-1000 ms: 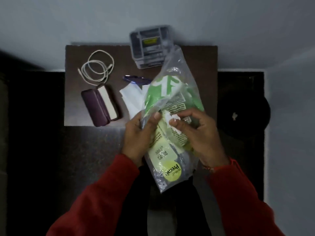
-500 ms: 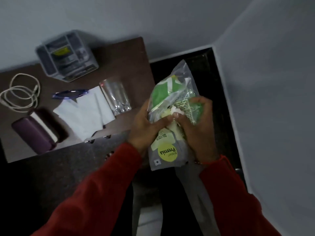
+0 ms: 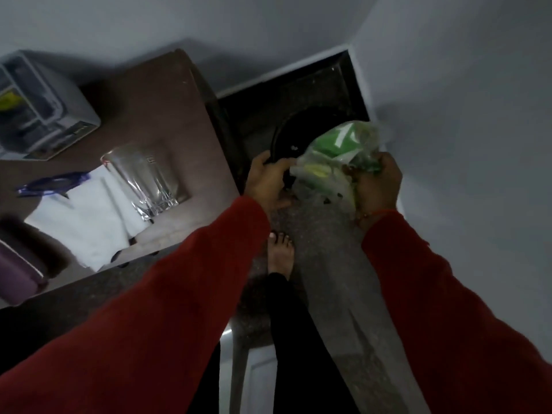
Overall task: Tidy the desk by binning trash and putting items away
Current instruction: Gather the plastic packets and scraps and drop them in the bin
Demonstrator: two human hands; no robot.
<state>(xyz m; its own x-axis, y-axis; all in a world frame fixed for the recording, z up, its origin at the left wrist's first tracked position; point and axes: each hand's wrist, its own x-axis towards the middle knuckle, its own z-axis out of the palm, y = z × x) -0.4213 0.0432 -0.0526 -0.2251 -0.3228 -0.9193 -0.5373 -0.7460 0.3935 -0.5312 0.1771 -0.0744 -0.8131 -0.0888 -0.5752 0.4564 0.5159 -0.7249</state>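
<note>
The right hand's fingers (image 3: pixel 366 171) are curled tight around a crumpled clear plastic packet (image 3: pixel 337 153) with green and yellow print, bunching it up over the dark round bin (image 3: pixel 286 135) that sits on the floor in the corner between the surface and the wall. The left hand (image 3: pixel 268 182) is closed on the bin's near rim, fingers wrapped over the edge and thumb on top. Both arms wear red sleeves (image 3: pixel 167 309), and a bare foot (image 3: pixel 279 252) stands on the speckled floor just below the hands. To the left, on the brown surface (image 3: pixel 167 115), a clear drinking glass (image 3: pixel 143 177) stands upright beside white tissue paper (image 3: pixel 86 222). A blue pen (image 3: pixel 52 185) lies on the tissue's far edge, a grey organiser box (image 3: pixel 38 106) sits toward the back, and a purple case (image 3: pixel 18 270) shows at the left edge.
</note>
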